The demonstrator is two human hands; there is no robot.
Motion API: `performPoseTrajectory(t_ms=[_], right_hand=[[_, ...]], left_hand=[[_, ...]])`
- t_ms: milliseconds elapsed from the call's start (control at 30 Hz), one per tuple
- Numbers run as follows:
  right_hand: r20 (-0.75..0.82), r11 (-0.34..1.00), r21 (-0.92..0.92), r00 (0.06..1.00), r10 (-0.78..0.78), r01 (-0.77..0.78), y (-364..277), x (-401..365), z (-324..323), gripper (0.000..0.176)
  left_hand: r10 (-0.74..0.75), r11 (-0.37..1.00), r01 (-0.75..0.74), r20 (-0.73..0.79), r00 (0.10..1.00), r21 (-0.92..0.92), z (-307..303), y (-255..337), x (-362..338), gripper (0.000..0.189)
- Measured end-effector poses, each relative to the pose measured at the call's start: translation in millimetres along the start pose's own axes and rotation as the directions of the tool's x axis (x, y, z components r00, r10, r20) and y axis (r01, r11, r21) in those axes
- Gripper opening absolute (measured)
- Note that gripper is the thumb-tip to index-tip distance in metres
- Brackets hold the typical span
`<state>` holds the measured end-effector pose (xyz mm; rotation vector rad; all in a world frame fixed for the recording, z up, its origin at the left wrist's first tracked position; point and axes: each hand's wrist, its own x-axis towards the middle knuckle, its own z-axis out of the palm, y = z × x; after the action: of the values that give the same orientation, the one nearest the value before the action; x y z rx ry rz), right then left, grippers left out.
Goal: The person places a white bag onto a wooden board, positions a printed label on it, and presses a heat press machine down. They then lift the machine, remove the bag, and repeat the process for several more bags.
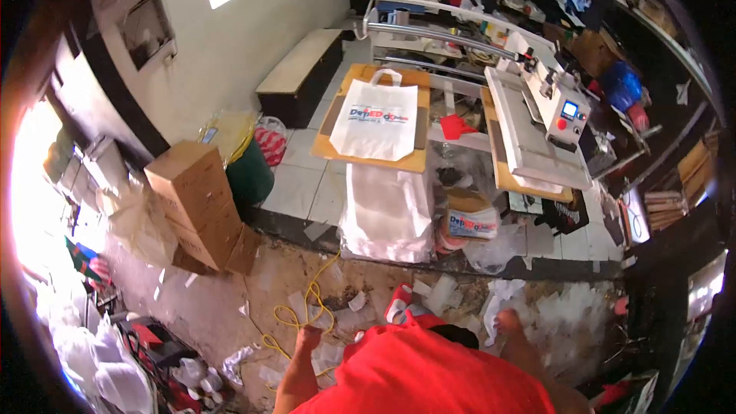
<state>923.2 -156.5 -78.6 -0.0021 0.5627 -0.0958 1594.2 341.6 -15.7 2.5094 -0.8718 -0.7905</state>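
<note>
My left hand (308, 335) hangs low by my side, fingers curled with nothing showing in them, over a yellow cord on the floor. On the other side, my right hand (507, 323) is closed at a crumpled white cloth (495, 308), which spreads above and to the left of the fingers. Ahead of me a white tote bag (377, 119) with red and blue lettering lies flat on a wooden board (333, 129). To its right stands a heat press (529, 126) with a lit control box (567, 116) above a second board.
Below the board hangs a stack of white bags (387, 211); a printed bag (471, 224) lies beside it. Cardboard boxes (195, 199) and a green bin (251, 172) stand at left. The yellow cord (310, 303) loops across the scrap-strewn floor (268, 268). A bench (303, 69) lines the wall.
</note>
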Motion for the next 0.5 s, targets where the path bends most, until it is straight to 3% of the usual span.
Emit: performPoseTrajectory(t_ms=[33,67,100,167,200,233,300,333,367,400,433,467,500], right_hand=[[0.056,0.975,0.218,0.998,0.029,-0.040,20,3,15,0.058],[-0.115,0.998,-0.070,0.993,-0.012,0.004,23,13,-20,0.060],[-0.267,0.934,-0.358,0.959,-0.098,-0.004,28,17,-17,0.062],[-0.302,0.682,-0.731,0.898,-0.321,-0.002,48,55,75,0.048],[-0.422,0.566,-0.811,0.819,-0.388,-0.150,42,82,109,0.040],[-0.491,0.475,-0.837,0.754,-0.436,-0.271,24,114,133,0.032],[-0.512,0.289,-0.858,0.673,-0.533,-0.424,-15,181,184,0.019],[-0.491,0.211,-0.864,0.666,-0.562,-0.458,-35,212,212,0.015],[-0.449,0.142,-0.877,0.679,-0.581,-0.459,-55,240,243,0.016],[-0.399,0.066,-0.894,0.720,-0.568,-0.444,-68,265,283,0.017],[-0.346,-0.009,-0.907,0.758,-0.552,-0.421,-80,286,316,0.018],[-0.194,-0.114,-0.932,0.740,-0.643,-0.344,-90,306,335,0.020],[-0.042,-0.220,-0.935,0.704,-0.709,-0.277,-96,323,346,0.024]], left_hand=[[0.010,1.000,-0.010,-0.002,1.000,0.010,-13,22,7,0.037],[-0.155,0.980,0.165,0.090,0.984,-0.112,-22,43,16,0.038],[-0.305,0.912,0.346,0.201,0.931,-0.218,-29,59,19,0.040],[-0.317,0.908,0.358,0.202,0.926,-0.216,-52,75,22,0.042],[-0.334,0.903,0.377,0.216,0.918,-0.205,-62,77,24,0.045],[-0.096,0.975,0.111,0.084,0.992,-0.193,-52,54,29,0.053],[-0.306,0.930,0.326,0.132,0.943,-0.168,-58,32,26,0.054],[-0.083,0.993,0.077,0.061,0.995,0.091,-60,9,28,0.054],[0.145,0.915,-0.129,-0.014,0.989,0.382,-60,-11,31,0.054],[0.009,0.993,0.002,-0.089,0.996,0.121,-48,-41,27,0.050],[-0.127,0.981,0.101,-0.161,0.979,-0.163,-68,-30,10,0.045],[-0.129,0.981,0.101,-0.168,0.977,-0.164,-77,-26,9,0.045],[-0.333,0.819,0.272,-0.034,0.942,-0.505,-84,-25,6,0.036]])
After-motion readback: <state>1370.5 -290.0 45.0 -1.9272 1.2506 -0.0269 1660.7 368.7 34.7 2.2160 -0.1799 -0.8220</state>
